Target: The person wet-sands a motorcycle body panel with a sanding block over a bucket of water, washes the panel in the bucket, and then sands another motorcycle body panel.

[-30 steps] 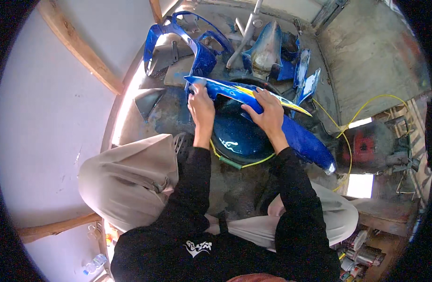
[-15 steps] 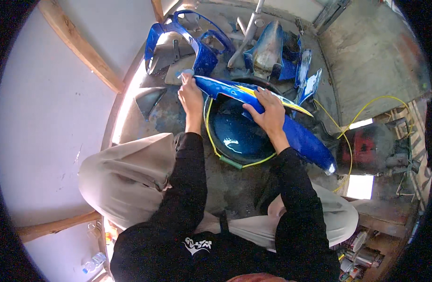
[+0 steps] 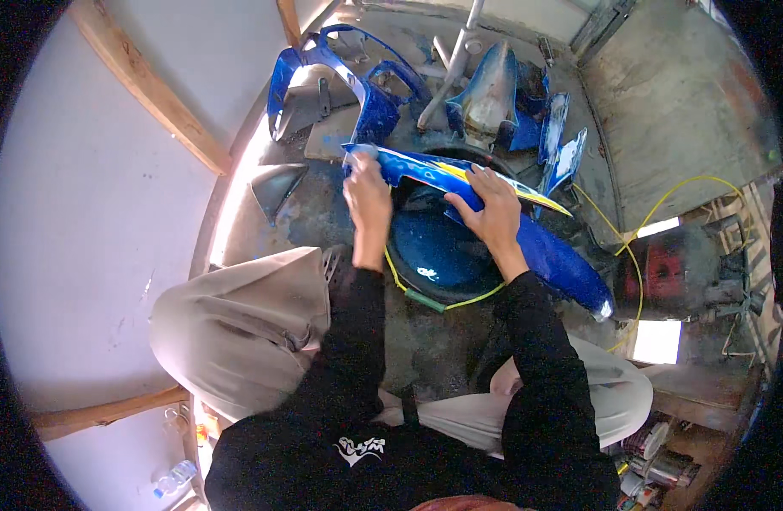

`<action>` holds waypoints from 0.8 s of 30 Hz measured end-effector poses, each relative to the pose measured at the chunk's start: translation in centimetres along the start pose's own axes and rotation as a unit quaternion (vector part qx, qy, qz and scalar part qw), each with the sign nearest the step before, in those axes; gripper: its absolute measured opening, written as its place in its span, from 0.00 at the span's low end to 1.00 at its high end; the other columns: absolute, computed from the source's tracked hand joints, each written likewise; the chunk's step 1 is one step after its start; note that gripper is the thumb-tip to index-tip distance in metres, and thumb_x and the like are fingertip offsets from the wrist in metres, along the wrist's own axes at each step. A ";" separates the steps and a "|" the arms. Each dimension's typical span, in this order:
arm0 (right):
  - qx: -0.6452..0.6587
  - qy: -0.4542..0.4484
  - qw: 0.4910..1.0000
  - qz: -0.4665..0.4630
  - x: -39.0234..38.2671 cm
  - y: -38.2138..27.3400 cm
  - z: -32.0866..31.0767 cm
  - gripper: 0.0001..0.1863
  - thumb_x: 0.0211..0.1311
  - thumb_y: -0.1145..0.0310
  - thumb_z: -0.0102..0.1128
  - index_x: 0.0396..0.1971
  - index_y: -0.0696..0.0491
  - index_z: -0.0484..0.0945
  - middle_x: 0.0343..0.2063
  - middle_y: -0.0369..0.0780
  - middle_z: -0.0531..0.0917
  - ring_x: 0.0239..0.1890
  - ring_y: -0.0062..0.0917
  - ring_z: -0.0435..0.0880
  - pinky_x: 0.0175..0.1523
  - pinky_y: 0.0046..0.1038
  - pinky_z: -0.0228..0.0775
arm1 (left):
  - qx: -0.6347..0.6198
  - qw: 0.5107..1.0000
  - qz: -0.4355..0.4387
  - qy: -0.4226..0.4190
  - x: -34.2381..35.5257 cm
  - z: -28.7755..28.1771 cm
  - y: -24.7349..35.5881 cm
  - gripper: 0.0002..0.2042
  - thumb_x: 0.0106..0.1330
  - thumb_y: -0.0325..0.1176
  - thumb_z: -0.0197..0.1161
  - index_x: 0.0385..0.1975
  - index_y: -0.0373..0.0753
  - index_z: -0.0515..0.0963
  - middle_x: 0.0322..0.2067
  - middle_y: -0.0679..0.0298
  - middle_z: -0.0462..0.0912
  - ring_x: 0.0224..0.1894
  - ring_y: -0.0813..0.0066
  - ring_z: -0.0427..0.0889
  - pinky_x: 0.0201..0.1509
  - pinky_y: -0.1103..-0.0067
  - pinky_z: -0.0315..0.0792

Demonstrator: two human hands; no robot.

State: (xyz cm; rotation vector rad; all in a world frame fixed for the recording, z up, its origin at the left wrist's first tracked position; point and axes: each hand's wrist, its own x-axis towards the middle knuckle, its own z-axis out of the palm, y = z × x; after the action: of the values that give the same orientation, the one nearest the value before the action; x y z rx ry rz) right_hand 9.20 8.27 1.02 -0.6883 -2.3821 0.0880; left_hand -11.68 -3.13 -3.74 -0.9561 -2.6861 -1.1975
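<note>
Across a black bucket (image 3: pixel 421 294) lies a long blue motorcycle body panel (image 3: pixel 417 170) with yellow and white stripes. A plain blue length (image 3: pixel 562 268) extends below it toward the right; whether the two are joined cannot be told. My right hand (image 3: pixel 494 213) grips the striped panel near its middle, thumb on the near side and fingers over the top. At the panel's left tip my left hand (image 3: pixel 368 192), slightly blurred, is closed on a small pale grey sheet (image 3: pixel 362 151) pressed against the surface. Dark liquid (image 3: pixel 443 234) fills the bucket beneath.
Beyond the bucket stand a blue fairing frame (image 3: pixel 370 106), a worn blue-and-grey fender (image 3: pixel 487 98) and blue panel pieces (image 3: pixel 566 157). A dark triangular piece (image 3: pixel 278 189) lies left. On the right are a compressor-like machine (image 3: pixel 668 272) and a yellow hose (image 3: pixel 639 255).
My left hand has slid right along the panel's left end with the pale sheet. My right hand keeps its hold; the whole view has shifted slightly.
</note>
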 end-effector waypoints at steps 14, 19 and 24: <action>-0.006 -0.002 1.000 -0.003 0.0 0.1 0.2 0.30 0.55 0.45 0.74 0.49 0.54 0.87 0.55 0.44 0.85 0.60 0.43 0.82 0.67 0.41 0.70 | -0.021 0.996 0.044 0.080 -1.2 0.9 0.2 0.12 0.74 0.32 0.53 0.47 0.31 0.78 0.32 0.42 0.84 0.33 0.40 0.85 0.37 0.54 0.78; 0.009 -0.020 1.000 0.001 -0.5 0.2 0.1 0.33 0.57 0.40 0.69 0.51 0.54 0.86 0.57 0.45 0.84 0.62 0.45 0.80 0.67 0.42 0.68 | -0.068 0.973 0.048 0.217 1.1 1.4 -1.4 0.14 0.75 0.36 0.55 0.41 0.37 0.87 0.28 0.40 0.82 0.33 0.41 0.86 0.37 0.53 0.76; 0.000 -0.011 1.000 0.003 -0.4 0.2 -0.1 0.33 0.58 0.40 0.69 0.51 0.53 0.86 0.57 0.45 0.84 0.62 0.44 0.79 0.68 0.42 0.68 | -0.108 0.981 -0.059 0.152 6.4 -1.1 -7.1 0.16 0.75 0.37 0.54 0.43 0.32 0.85 0.35 0.42 0.86 0.37 0.45 0.88 0.46 0.58 0.77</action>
State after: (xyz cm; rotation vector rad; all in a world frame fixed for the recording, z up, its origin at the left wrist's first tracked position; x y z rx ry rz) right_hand 9.57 8.24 0.79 -0.6984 -2.4012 0.0998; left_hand -21.03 -4.20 -5.81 -0.5800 -2.4375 -1.5413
